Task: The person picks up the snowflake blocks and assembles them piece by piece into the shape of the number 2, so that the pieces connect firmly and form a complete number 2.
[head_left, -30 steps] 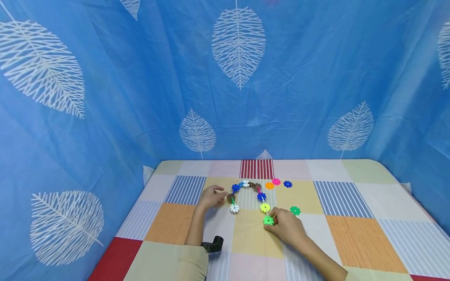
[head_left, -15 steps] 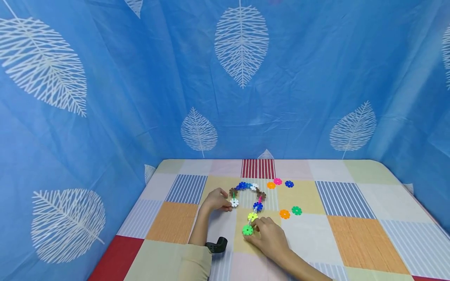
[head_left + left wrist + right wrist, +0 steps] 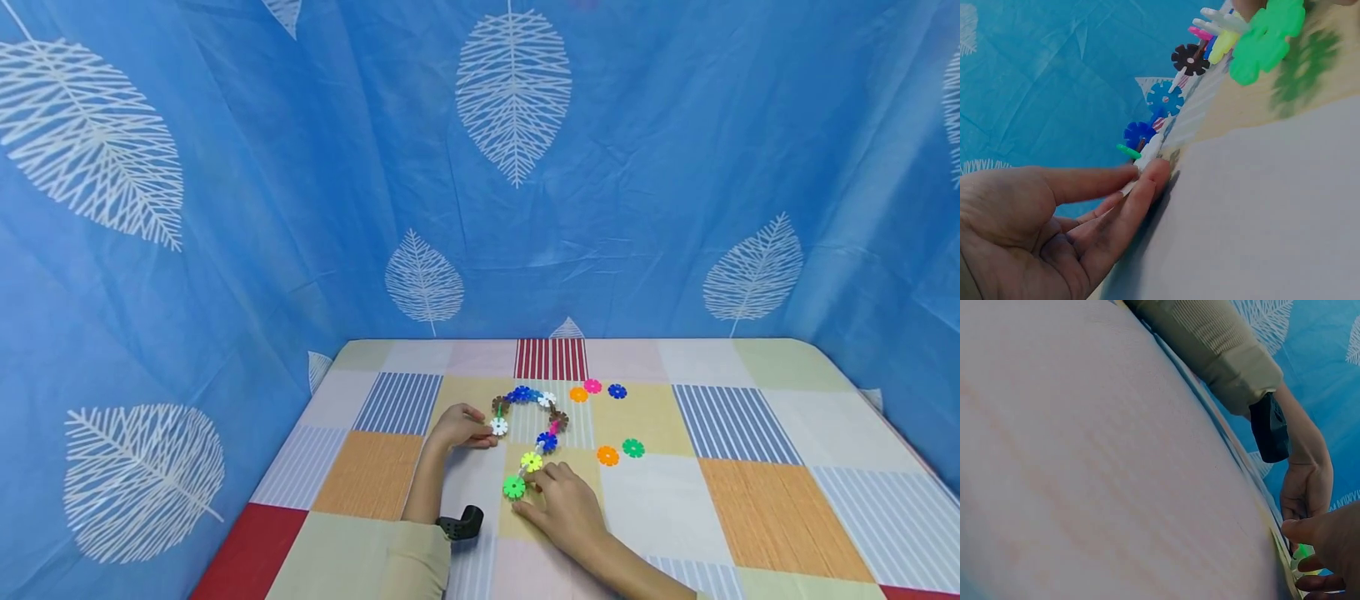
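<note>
A curved chain of interlocking plastic snowflake discs lies on the patterned cloth, bending from a white disc [image 3: 498, 427] round to a bright green disc [image 3: 513, 487]. My left hand [image 3: 459, 427] pinches the white end disc between thumb and fingers, as the left wrist view shows. At the near end, my right hand [image 3: 567, 508] holds the green disc by its edge with thumb and forefinger. Between the ends run brown, blue and white discs, a dark blue disc [image 3: 547, 442] and a yellow disc [image 3: 531, 462]. The right wrist view shows only part of the right hand's fingers [image 3: 1319, 584].
Loose discs lie right of the chain: an orange disc [image 3: 607, 456] and a green one [image 3: 633, 448], and farther back orange, pink [image 3: 592, 386] and blue [image 3: 617, 391] ones. A blue leaf-print curtain [image 3: 630, 208] stands behind the table.
My right hand has drawn the green end of the chain left and nearer, narrowing the curve and uncovering an orange disc. My left hand has come onto the white end disc.
</note>
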Motion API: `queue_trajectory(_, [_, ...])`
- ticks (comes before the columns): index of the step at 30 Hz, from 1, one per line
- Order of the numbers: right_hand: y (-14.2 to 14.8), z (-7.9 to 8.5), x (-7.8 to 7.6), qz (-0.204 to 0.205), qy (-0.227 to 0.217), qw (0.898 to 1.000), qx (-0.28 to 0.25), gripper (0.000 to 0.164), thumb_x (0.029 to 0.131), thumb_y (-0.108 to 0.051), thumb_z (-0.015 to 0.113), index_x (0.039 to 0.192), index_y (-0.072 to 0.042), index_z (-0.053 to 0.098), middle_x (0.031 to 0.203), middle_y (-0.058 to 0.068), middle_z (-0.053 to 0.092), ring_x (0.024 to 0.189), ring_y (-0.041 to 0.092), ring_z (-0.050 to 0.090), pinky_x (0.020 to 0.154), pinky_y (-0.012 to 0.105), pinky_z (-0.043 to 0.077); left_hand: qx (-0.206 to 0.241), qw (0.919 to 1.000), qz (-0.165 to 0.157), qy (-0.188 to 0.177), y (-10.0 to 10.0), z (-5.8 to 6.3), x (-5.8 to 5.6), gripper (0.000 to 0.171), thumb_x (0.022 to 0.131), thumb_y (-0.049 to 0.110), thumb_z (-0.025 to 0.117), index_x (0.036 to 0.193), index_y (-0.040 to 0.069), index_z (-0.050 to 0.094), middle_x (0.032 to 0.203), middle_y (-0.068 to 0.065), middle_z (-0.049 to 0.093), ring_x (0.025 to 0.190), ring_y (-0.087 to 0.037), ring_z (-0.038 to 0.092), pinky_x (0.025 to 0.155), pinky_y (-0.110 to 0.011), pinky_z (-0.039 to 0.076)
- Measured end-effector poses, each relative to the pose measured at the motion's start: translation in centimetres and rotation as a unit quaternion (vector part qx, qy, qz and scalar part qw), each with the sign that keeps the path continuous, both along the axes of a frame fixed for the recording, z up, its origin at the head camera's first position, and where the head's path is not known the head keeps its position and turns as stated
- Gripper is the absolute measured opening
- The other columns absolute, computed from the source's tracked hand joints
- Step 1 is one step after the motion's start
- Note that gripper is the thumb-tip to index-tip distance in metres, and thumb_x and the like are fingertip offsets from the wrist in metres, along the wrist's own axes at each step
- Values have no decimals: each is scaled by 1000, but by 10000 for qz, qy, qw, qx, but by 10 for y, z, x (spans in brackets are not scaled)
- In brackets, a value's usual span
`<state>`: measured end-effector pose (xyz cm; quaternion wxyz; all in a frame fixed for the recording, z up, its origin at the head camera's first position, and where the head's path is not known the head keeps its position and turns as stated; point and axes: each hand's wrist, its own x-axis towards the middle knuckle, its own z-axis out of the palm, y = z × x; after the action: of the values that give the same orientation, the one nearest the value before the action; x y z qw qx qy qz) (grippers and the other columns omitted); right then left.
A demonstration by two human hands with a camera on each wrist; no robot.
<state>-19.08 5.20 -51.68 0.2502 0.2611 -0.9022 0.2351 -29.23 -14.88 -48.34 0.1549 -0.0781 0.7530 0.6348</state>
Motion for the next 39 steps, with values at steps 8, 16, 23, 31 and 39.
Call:
queue_trajectory(8, [25, 8, -6, -121, -269, 9993, -250, 35, 66, -40, 79, 86, -12, 72, 75, -8, 58, 68, 7, 47, 56, 23, 43, -1013, 9887, -1103, 91, -18, 5, 20, 25, 88, 18, 63, 88, -7, 61, 70, -13, 66, 55, -15, 63, 53, -27, 54])
queue_trajectory(16, [94, 9, -39, -784, -686, 9941, -314, 38, 73, -19, 78, 106, -3, 68, 88, 6, 58, 78, 20, 48, 62, 33, 43, -82, 9708, -2393, -179, -2, -2, 55, 26, 91, 19, 59, 102, -3, 56, 76, -20, 67, 60, -20, 66, 56, -31, 55])
queue_trajectory(23, [113, 6, -47, -412, -1353, 9891, -399, 25, 73, -8, 76, 96, -1, 66, 83, 3, 54, 75, 18, 47, 62, 31, 42, 219, 9693, -2415, -411, 17, -7, 61, 19, 87, 6, 61, 102, -4, 53, 74, -22, 66, 55, -16, 64, 52, -27, 54])
queue_trajectory(31, [77, 1, -38, 928, -1944, 9491, -2299, 16, 76, -6, 73, 88, -10, 64, 75, -2, 65, 61, 7, 58, 54, 23, 50, 662, 9654, -2501, -332, 12, -16, 56, 14, 90, 6, 54, 100, -3, 51, 69, -9, 64, 56, -13, 62, 52, -23, 52])
queue_trajectory(39, [30, -8, -29, 1321, -1842, 9459, -2323, 10, 78, -6, 73, 83, -12, 67, 76, -7, 65, 63, 4, 57, 56, 21, 49, 1011, 9602, -2584, -325, 7, -19, 52, 16, 92, 11, 52, 104, 0, 49, 70, -6, 64, 58, -13, 62, 50, -19, 49])
